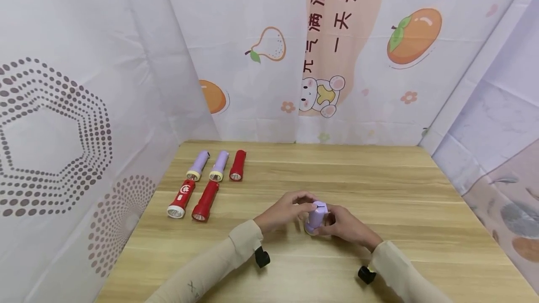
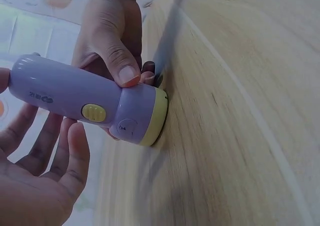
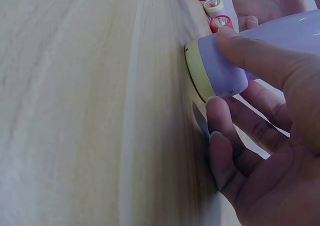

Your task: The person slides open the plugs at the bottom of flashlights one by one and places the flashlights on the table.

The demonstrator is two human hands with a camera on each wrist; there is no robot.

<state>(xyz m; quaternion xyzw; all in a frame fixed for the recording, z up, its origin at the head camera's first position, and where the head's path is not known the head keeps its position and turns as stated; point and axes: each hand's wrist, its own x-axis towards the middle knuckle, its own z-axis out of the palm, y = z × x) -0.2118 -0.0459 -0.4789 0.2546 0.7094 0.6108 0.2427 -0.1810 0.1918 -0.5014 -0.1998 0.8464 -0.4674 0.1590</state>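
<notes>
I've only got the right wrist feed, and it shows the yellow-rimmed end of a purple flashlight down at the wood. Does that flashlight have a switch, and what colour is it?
Observer: Yes. The left wrist view shows a ribbed yellow switch on the side of the purple flashlight.

Operator: Good. At the top of my picture I also catch bits of other flashlights. How many are there on the table, besides this one?

Observer: Five, by the head view: two purple ones and three red ones, all grouped toward the left side.
</notes>
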